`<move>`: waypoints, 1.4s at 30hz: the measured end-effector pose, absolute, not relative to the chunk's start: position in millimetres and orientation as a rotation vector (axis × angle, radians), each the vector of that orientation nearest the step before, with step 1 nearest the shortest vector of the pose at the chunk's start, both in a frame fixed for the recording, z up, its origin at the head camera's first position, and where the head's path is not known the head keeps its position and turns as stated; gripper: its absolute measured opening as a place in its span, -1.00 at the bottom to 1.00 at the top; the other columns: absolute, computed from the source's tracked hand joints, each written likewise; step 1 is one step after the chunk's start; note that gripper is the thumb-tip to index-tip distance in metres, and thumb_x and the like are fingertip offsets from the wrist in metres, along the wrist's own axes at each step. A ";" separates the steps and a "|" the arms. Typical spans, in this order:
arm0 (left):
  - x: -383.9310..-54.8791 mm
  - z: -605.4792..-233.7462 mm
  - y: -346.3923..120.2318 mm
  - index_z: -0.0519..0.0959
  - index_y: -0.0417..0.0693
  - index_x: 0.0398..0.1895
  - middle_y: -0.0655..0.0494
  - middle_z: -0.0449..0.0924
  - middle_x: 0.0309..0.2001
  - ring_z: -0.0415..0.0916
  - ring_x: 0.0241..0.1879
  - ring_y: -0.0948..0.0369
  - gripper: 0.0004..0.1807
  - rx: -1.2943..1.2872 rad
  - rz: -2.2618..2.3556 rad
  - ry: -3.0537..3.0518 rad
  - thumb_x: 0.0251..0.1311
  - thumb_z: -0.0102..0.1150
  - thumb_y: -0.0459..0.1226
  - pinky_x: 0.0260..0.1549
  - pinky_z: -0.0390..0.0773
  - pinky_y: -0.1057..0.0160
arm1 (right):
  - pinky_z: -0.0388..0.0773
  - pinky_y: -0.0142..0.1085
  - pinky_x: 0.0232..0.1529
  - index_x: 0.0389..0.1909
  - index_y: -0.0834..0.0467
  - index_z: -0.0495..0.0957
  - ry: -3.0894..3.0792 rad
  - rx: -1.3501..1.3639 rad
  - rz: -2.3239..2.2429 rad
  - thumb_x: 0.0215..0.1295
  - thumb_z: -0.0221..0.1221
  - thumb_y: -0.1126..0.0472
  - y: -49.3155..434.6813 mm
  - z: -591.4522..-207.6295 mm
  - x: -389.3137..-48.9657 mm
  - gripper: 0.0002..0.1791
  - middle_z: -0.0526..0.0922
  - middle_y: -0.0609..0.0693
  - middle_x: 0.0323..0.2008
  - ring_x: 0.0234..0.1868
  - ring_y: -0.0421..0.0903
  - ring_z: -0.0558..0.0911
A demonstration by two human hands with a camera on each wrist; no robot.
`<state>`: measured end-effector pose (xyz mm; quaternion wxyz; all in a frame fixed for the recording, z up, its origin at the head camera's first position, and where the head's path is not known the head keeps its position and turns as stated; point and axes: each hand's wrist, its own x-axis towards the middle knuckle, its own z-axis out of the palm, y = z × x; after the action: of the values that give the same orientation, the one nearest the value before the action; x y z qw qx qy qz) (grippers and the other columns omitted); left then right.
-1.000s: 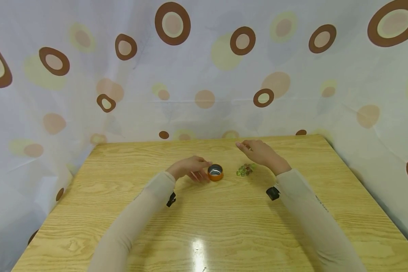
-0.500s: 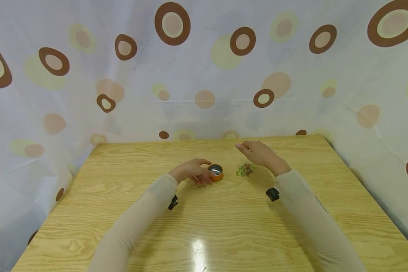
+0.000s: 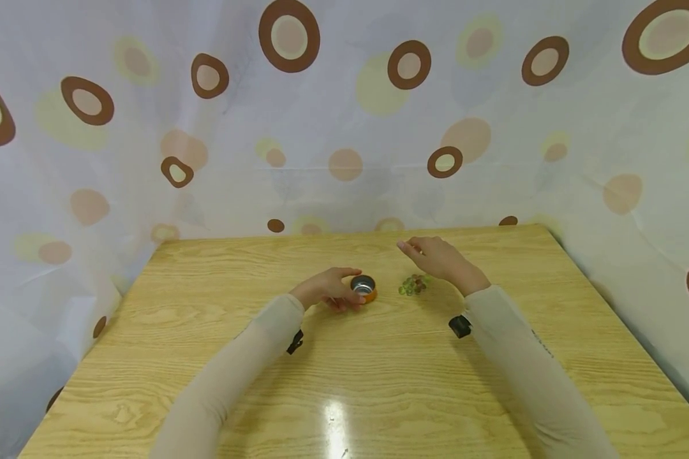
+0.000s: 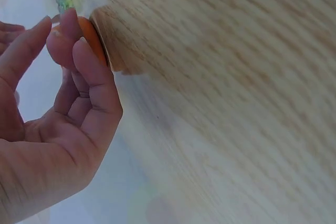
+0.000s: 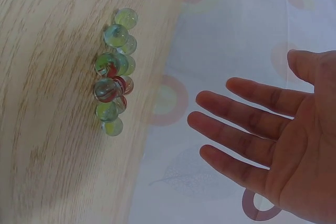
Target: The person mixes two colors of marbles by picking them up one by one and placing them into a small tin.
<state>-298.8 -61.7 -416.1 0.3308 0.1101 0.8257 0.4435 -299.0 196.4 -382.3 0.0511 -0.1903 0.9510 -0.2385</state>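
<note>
A small orange bowl point(image 3: 370, 296) with a shiny metal inside stands upright on the table. My left hand point(image 3: 332, 287) holds its left side, one finger along the near side and another at the far rim. In the left wrist view, curled fingers point(image 4: 94, 66) cover much of the orange wall point(image 4: 90, 38). Several glass marbles point(image 3: 413, 285), clear green and reddish, lie clustered right of the bowl. My right hand point(image 3: 439, 258) hovers beyond and right of them, touching nothing. Its fingers point(image 5: 236, 137) are loosely spread and apart from the marbles point(image 5: 107, 90) in the right wrist view.
The wooden table point(image 3: 344, 357) has a light grain and a bright reflection near its front. A pale curtain point(image 3: 344, 115) with brown and yellow circles hangs behind it and along both sides. Black straps point(image 3: 460, 326) sit at both wrists.
My left hand has moved slightly right and nearer, its fingers going from beside the bowl to round its side. The right hand, marbles and bowl stay in place.
</note>
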 end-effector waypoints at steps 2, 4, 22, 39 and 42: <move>-298.7 -417.0 -60.3 0.13 0.05 0.50 -0.06 0.72 -0.34 0.42 -0.66 0.23 -0.15 0.287 1.163 2.176 0.17 0.34 -0.28 -0.58 0.48 0.31 | 0.38 0.12 0.13 0.28 0.34 0.36 2.891 -0.580 -0.726 0.55 -0.27 -0.15 196.3 -383.0 -300.2 -0.32 0.52 0.29 0.13 0.11 0.24 0.52; -298.7 -418.1 -59.2 0.16 0.05 0.49 -0.08 0.72 -0.36 0.41 -0.68 0.23 -0.17 0.286 1.161 2.198 0.16 0.34 -0.28 -0.61 0.48 0.31 | 0.38 0.13 0.13 0.29 0.34 0.35 2.886 -0.582 -0.718 0.54 -0.28 -0.17 196.1 -384.0 -301.4 -0.30 0.52 0.29 0.14 0.11 0.24 0.51; -304.0 -424.3 -55.8 0.31 0.05 0.41 0.00 0.71 -0.45 0.40 -0.70 0.24 -0.22 0.313 1.110 2.323 0.10 0.40 -0.21 -0.62 0.50 0.30 | 0.41 0.12 0.08 0.25 0.31 0.41 2.876 -0.622 -0.744 0.54 -0.19 -0.12 204.2 -390.3 -304.3 -0.38 0.54 0.28 0.10 0.08 0.22 0.53; -305.0 -425.2 -53.4 0.33 0.07 0.40 -0.05 0.72 -0.41 0.38 -0.69 0.21 -0.24 0.313 1.142 2.300 0.10 0.40 -0.22 -0.61 0.48 0.29 | 0.46 0.09 0.04 0.05 0.34 0.58 2.948 -0.672 -0.568 0.38 0.11 0.32 233.7 -407.9 -315.4 -0.71 0.56 0.31 0.06 0.07 0.27 0.52; -305.5 -424.7 -53.3 0.34 0.08 0.40 -0.05 0.72 -0.40 0.39 -0.68 0.21 -0.24 0.320 1.137 2.301 0.10 0.41 -0.21 -0.61 0.49 0.28 | 0.49 0.08 -0.01 -0.02 0.31 0.64 2.962 -0.659 -0.482 0.30 0.16 0.41 236.2 -411.9 -318.6 -0.75 0.56 0.32 0.06 0.06 0.30 0.51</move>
<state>-305.5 -53.3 -424.7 0.2740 0.1190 0.8555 0.4230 -318.6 236.2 -411.9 0.0348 -0.2143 0.9635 -0.1569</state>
